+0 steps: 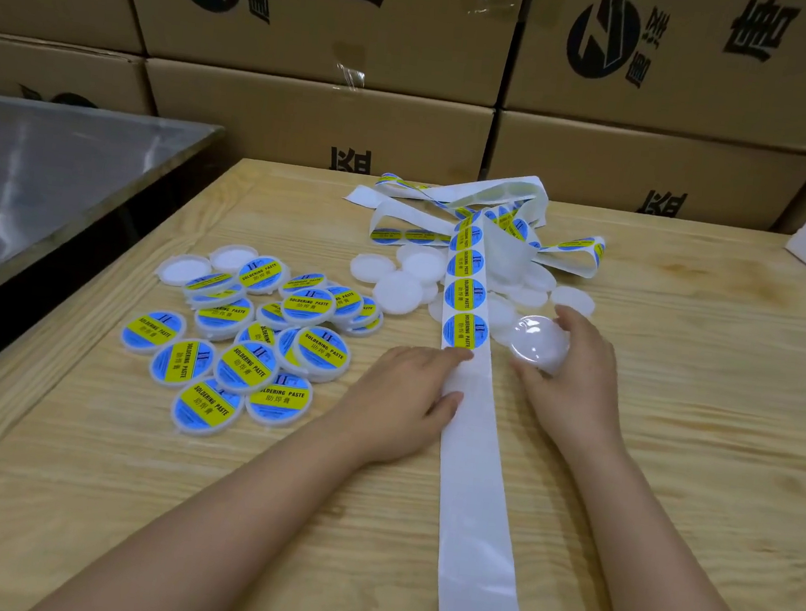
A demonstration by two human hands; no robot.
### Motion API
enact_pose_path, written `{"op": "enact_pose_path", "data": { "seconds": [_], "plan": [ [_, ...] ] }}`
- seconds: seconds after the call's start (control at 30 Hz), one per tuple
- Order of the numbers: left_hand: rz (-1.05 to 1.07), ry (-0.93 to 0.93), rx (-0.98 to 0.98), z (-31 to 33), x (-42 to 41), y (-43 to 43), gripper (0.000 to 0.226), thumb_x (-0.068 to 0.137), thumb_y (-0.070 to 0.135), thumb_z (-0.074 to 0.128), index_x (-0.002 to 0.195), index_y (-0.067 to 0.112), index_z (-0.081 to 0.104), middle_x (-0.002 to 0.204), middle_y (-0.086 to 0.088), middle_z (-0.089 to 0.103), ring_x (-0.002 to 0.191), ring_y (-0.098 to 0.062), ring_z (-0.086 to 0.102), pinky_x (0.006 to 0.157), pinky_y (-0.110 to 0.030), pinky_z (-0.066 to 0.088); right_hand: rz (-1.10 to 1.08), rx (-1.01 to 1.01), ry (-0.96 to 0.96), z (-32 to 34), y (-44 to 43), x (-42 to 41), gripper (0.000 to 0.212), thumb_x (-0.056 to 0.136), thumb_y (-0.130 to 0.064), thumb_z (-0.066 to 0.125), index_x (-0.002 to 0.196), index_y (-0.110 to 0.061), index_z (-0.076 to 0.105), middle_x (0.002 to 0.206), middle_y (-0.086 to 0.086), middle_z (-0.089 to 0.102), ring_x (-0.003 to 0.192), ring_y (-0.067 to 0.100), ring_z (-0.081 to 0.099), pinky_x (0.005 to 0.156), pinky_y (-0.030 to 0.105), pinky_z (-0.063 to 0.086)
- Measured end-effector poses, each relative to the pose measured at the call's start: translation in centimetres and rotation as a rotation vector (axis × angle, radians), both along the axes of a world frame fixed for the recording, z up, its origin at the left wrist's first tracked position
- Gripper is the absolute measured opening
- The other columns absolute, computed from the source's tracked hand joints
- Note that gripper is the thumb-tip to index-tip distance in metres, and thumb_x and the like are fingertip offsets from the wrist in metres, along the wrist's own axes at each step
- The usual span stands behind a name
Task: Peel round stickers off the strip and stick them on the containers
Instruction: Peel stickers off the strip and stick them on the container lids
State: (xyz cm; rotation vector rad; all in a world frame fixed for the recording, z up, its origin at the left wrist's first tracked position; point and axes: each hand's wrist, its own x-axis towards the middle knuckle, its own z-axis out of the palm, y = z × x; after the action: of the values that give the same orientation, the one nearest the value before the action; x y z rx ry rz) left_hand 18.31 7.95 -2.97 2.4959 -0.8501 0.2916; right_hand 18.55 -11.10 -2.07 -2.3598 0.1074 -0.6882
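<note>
The white backing strip (471, 462) runs from tangled loops at the worktop's (673, 458) far edge to its near edge, where the frame cuts it off. Its blue-and-yellow round stickers (464, 330) end at the left hand (411, 395), whose loosely straight fingers press the bare backing. The right hand (575, 378) curls round a clear unlabelled container (539, 342) just beside the strip, its underside hidden.
</note>
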Motion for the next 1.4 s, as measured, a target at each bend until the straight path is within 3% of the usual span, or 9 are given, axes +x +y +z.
{"op": "enact_pose_path", "data": {
  "seconds": [0.17, 0.33, 0.53, 0.6, 0.8, 0.97, 1.13, 1.3, 1.4],
  "plan": [
    [-0.03, 0.176, -0.302, 0.8, -0.3, 0.1, 0.042, 0.097, 0.028, 0.044, 0.138, 0.017, 0.039, 0.124, 0.003, 0.061, 0.113, -0.013, 0.054, 0.095, -0.024, 0.039, 0.071, 0.042, -0.109, 0.5, 3.0, -0.8, 0.074, 0.066, -0.028, 0.083, 0.129, -0.008, 0.052, 0.114, 0.012, 0.05, 0.109, 0.027, 0.044, 0.093, 0.022, 0.03],
    [0.024, 0.431, -0.849, 1.2, -0.1, 0.6, 0.026, 0.093, 0.012, 0.054, 0.114, 0.028, 0.056, 0.099, -0.003, 0.07, 0.091, -0.009, 0.064, 0.085, -0.028, 0.05, 0.237, -0.088, -0.118, 0.5, 5.4, -1.7, 0.063, 0.064, -0.03, 0.084, 0.118, -0.007, 0.06, 0.102, 0.01, 0.05, 0.099, 0.029, 0.047, 0.089, 0.036, 0.039],
    [0.159, 0.364, -0.949, 1.2, 0.9, 1.1, 0.027, 0.095, 0.003, 0.046, 0.106, 0.023, 0.061, 0.103, 0.005, 0.064, 0.096, -0.004, 0.057, 0.085, -0.016, 0.045, 0.445, -0.082, -0.007, 0.6, 5.7, -1.5, 0.034, 0.079, -0.025, 0.074, 0.11, -0.015, 0.065, 0.086, 0.0, 0.057, 0.087, 0.016, 0.045, 0.081, 0.021, 0.033],
    [0.201, 0.344, -0.926, 1.0, 1.1, 1.1, 0.025, 0.094, 0.006, 0.048, 0.109, 0.022, 0.059, 0.104, 0.005, 0.062, 0.094, -0.004, 0.055, 0.083, -0.016, 0.043, 0.428, -0.026, -0.007, 0.4, 5.6, -1.4, 0.014, 0.087, -0.018, 0.065, 0.099, -0.013, 0.07, 0.085, 0.002, 0.064, 0.085, 0.015, 0.047, 0.079, 0.017, 0.033],
    [0.347, 0.195, -0.635, 0.5, 1.5, 1.0, 0.017, 0.093, 0.012, 0.053, 0.105, 0.016, 0.065, 0.101, 0.007, 0.064, 0.096, -0.004, 0.053, 0.078, -0.01, 0.036, 0.355, -0.176, 0.088, -0.5, 4.5, -0.4, 0.02, 0.091, -0.018, 0.056, 0.102, -0.01, 0.071, 0.109, 0.004, 0.065, 0.104, 0.023, 0.051, 0.089, 0.026, 0.035],
    [0.406, 0.058, -0.389, 0.1, 1.5, 1.2, 0.026, 0.09, 0.007, 0.053, 0.113, 0.01, 0.063, 0.114, -0.006, 0.062, 0.107, -0.021, 0.055, 0.083, -0.017, 0.033, 0.285, -0.194, 0.112, -0.4, 4.0, -0.4, 0.021, 0.089, -0.025, 0.054, 0.077, -0.013, 0.067, 0.069, -0.001, 0.063, 0.07, 0.021, 0.055, 0.067, 0.039, 0.047],
    [0.308, -0.051, -0.184, 0.2, 1.3, 0.9, 0.033, 0.089, 0.007, 0.05, 0.12, 0.011, 0.06, 0.124, -0.004, 0.06, 0.118, -0.023, 0.051, 0.1, -0.034, 0.035, 0.212, 0.016, 0.096, 0.1, 3.9, -0.5, 0.012, 0.089, -0.025, 0.059, 0.088, -0.02, 0.069, 0.069, -0.004, 0.072, 0.074, 0.018, 0.066, 0.073, 0.035, 0.05],
    [0.088, -0.08, 0.119, 0.0, 0.6, 0.0, 0.054, 0.096, 0.032, 0.039, 0.146, 0.022, 0.024, 0.147, 0.009, 0.037, 0.141, -0.003, 0.018, 0.113, -0.04, -0.013, 0.29, 0.104, 0.11, 0.4, 3.8, -0.6, 0.026, 0.093, -0.032, 0.054, 0.077, -0.017, 0.069, 0.052, -0.004, 0.065, 0.061, 0.016, 0.063, 0.077, 0.039, 0.05],
    [0.078, -0.049, 0.208, -0.1, 0.8, -0.1, 0.061, 0.095, 0.039, 0.037, 0.149, 0.023, 0.014, 0.145, 0.011, 0.04, 0.138, 0.001, 0.024, 0.106, -0.044, -0.029, 0.283, 0.2, 0.073, 0.1, 3.7, -0.5, 0.03, 0.093, -0.032, 0.054, 0.074, -0.013, 0.068, 0.052, 0.001, 0.062, 0.058, 0.021, 0.062, 0.068, 0.042, 0.052]
  ]
}}
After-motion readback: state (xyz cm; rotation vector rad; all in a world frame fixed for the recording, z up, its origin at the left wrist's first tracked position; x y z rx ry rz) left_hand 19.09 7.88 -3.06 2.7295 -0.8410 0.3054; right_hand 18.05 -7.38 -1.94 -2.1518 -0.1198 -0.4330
